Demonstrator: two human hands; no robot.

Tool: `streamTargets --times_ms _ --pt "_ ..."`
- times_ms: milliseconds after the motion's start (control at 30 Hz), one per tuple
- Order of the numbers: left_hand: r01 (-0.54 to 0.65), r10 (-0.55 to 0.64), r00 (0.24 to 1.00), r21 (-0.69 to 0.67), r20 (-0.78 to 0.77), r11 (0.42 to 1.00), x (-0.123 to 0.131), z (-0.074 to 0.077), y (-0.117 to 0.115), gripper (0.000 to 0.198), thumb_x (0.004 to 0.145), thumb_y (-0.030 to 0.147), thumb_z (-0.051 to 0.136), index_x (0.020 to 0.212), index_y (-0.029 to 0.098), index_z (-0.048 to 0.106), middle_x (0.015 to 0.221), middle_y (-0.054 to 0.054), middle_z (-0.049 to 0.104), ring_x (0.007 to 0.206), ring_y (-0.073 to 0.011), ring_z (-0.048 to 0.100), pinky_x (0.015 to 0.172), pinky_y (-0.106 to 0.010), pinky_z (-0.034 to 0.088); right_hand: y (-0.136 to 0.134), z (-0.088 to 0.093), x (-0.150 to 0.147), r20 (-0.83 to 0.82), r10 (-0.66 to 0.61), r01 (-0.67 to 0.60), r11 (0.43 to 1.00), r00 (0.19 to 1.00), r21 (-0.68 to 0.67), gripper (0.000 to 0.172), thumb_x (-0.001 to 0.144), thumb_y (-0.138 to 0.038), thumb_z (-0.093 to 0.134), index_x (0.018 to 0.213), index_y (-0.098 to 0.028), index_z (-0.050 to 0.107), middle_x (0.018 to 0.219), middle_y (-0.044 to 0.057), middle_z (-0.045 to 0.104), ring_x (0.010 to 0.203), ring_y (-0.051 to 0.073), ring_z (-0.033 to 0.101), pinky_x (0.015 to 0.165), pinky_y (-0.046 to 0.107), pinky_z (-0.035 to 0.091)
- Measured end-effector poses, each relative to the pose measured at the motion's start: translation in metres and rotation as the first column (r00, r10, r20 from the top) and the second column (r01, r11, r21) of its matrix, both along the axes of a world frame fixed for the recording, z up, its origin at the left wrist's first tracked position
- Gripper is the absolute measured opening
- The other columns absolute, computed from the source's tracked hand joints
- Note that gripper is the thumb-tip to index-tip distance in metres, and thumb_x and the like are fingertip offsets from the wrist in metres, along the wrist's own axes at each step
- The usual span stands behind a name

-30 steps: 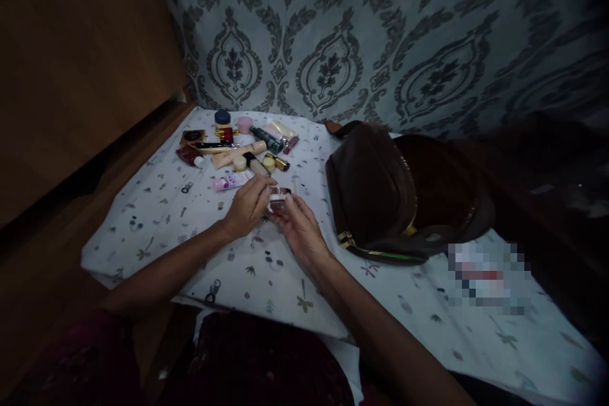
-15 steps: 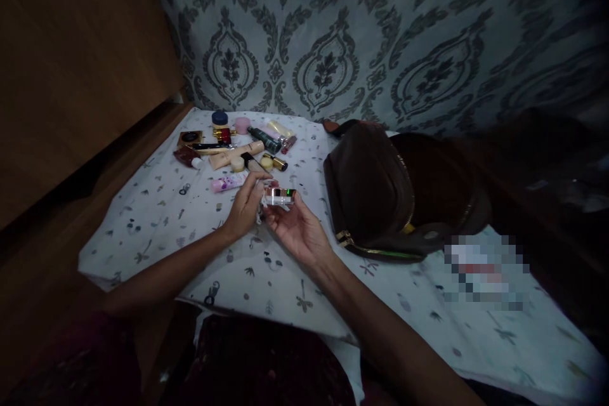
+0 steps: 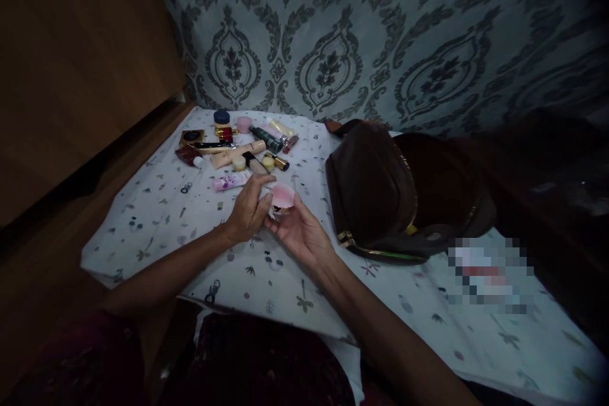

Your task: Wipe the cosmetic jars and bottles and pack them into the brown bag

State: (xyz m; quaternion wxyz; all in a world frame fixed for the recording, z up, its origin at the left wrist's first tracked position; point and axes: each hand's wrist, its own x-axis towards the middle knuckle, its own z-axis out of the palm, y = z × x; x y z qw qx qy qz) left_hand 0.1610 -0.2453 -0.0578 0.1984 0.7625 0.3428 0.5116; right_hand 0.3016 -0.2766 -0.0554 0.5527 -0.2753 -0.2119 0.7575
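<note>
Above the front of the table, my right hand (image 3: 307,228) grips a small round cosmetic jar (image 3: 283,198) with a pink top and a shiny metallic band. The pink top is tilted toward me. My left hand (image 3: 248,206) is closed at the jar's left side. Only a sliver of something white and crumpled, like a cloth or wipe, shows at its fingers. Just beyond that hand lies a pink and white tube (image 3: 231,181), close to a bottle with a black cap (image 3: 254,163).
Several cosmetics, among them a beige tube (image 3: 238,154), a dark green bottle (image 3: 266,139) and a navy-lidded jar (image 3: 221,118), lie at the back left of the patterned tablecloth (image 3: 166,228). On the right, a dark brown bag (image 3: 366,196) stands unzipped. A blurred-out item (image 3: 490,274) lies nearer.
The jar has turned in my hands: its shiny side faced me before, and now its pink top shows. My left hand has shifted slightly around it, hiding more of the white material.
</note>
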Motion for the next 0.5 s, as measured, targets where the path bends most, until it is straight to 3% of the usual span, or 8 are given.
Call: streamTargets --times_ms 100,267,333,400,500 --pt "0.052 -0.023 0.989 -0.199 0.145 0.979 0.001 0.003 0.001 0.042 0.098 0.05 0.034 0.115 0.018 0.054 0.113 -0.01 0.063 0.107 -0.0215 0.059 0.096 -0.033 0.044 -0.003 0.002 0.0 0.051 0.04 -0.04 0.999 0.998 0.013 0.025 0.072 -0.027 0.072 0.095 -0.024 0.064 0.095 0.003 0.071 0.083 0.02 0.064 0.073 0.038 0.059" --pt "0.21 -0.069 0.944 -0.427 0.322 0.88 0.0 0.004 0.013 0.039 0.093 0.05 0.043 0.097 0.018 0.066 0.104 -0.007 0.07 0.099 -0.0218 0.063 0.093 -0.033 0.046 -0.006 0.0 0.001 0.345 0.002 -0.093 0.964 0.939 0.247 0.055 0.068 -0.024 0.071 0.122 -0.027 0.057 0.119 0.003 0.063 0.1 0.022 0.061 0.078 0.036 0.057" --pt "0.249 -0.098 0.941 -0.465 0.325 0.849 -0.001 0.003 0.019 0.036 0.091 0.046 0.046 0.093 0.018 0.069 0.104 -0.007 0.071 0.1 -0.0226 0.064 0.096 -0.034 0.046 -0.008 -0.005 0.003 0.519 -0.092 -0.1 0.938 0.85 0.331 0.068 0.07 -0.026 0.072 0.134 -0.027 0.05 0.122 0.004 0.061 0.107 0.024 0.059 0.086 0.039 0.054" --pt "0.263 -0.136 0.95 -0.483 0.282 0.835 -0.002 0.001 0.021 0.036 0.092 0.043 0.045 0.094 0.018 0.07 0.105 -0.006 0.072 0.104 -0.0236 0.064 0.1 -0.036 0.044 -0.01 -0.012 0.004 0.678 -0.189 -0.122 0.916 0.71 0.383 0.079 0.072 -0.027 0.071 0.145 -0.024 0.04 0.113 0.006 0.064 0.104 0.026 0.059 0.092 0.044 0.05" --pt "0.206 -0.166 0.978 -0.479 0.125 0.853 0.0 0.002 0.019 0.037 0.093 0.043 0.043 0.104 0.019 0.069 0.11 -0.006 0.071 0.109 -0.0245 0.062 0.102 -0.037 0.043 -0.012 -0.023 0.004 0.81 -0.3 -0.157 0.89 0.504 0.428 0.084 0.077 -0.024 0.065 0.152 -0.019 0.028 0.097 0.008 0.064 0.093 0.03 0.06 0.093 0.052 0.046"
